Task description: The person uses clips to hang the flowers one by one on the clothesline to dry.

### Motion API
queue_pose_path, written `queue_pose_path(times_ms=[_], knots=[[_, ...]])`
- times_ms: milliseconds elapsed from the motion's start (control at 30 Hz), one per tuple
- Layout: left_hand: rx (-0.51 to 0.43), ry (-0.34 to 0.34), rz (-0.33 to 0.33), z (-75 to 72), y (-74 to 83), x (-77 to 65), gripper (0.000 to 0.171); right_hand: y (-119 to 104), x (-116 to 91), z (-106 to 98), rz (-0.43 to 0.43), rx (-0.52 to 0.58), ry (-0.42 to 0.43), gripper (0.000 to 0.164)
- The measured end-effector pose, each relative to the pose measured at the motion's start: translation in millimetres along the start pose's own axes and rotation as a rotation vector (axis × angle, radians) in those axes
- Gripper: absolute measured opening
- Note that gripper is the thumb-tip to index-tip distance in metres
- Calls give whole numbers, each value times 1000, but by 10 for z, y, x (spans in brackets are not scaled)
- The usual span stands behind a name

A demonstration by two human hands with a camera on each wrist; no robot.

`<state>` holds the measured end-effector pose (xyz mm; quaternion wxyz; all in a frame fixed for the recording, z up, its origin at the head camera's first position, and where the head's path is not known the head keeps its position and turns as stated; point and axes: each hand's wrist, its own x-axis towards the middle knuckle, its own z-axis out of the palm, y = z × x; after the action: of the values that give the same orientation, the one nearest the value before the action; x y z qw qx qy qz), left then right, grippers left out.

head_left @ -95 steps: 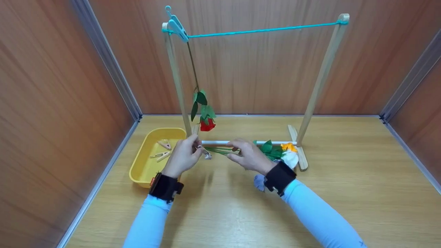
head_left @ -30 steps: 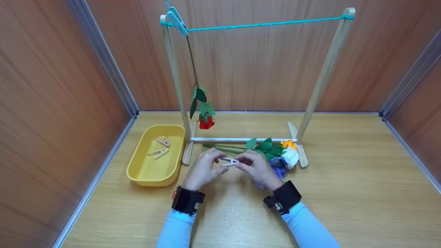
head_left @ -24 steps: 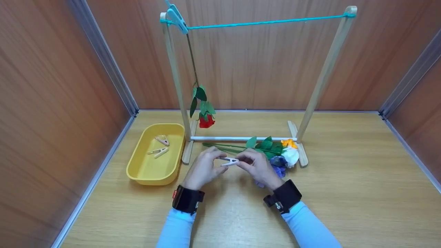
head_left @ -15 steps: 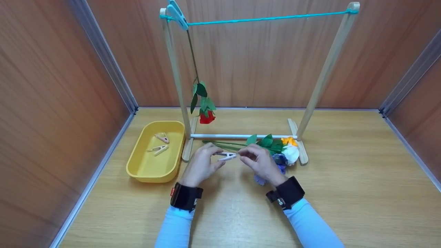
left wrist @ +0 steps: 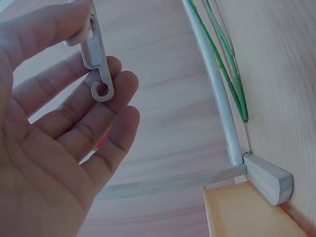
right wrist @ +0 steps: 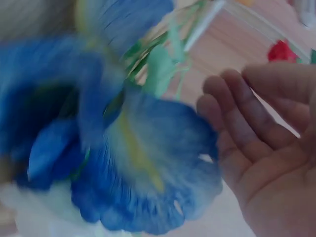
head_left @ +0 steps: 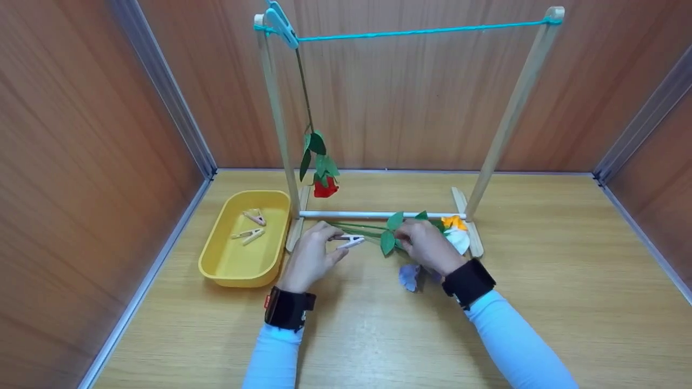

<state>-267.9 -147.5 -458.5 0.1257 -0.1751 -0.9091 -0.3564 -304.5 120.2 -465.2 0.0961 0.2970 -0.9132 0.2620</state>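
My left hand (head_left: pixel 311 256) pinches a pale clothespin (head_left: pixel 351 241) between thumb and fingers. In the left wrist view the clothespin (left wrist: pixel 98 59) shows its hooked end beside loosely bent fingers. My right hand (head_left: pixel 430 246) reaches over the flowers lying at the rack's foot, fingertips by the green leaves (head_left: pixel 387 242). In the right wrist view a blue iris (right wrist: pixel 143 163) is close beside that hand's loosely bent fingers, with no stem showing between them. White (head_left: pixel 457 239) and orange flowers (head_left: pixel 453 222) lie just beyond, and the right hand partly covers the blue blooms.
A wooden rack carries a turquoise cord (head_left: pixel 427 32). From it a red rose (head_left: pixel 325 187) hangs upside down by a blue clothespin (head_left: pixel 282 24) near the left post (head_left: pixel 274 102). At left, a yellow basin (head_left: pixel 219 270) holds two clothespins (head_left: pixel 250 235).
Both hands held the clothespin a second ago. The right hand has let it go and moved right over the flowers; the left hand has shifted slightly left with the clothespin.
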Motion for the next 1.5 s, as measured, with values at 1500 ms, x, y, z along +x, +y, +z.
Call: queue_pose_path(times_ms=[1500], knots=[[26, 16, -56, -59, -50, 0, 32, -190, 317, -276, 38, -220, -301, 31]])
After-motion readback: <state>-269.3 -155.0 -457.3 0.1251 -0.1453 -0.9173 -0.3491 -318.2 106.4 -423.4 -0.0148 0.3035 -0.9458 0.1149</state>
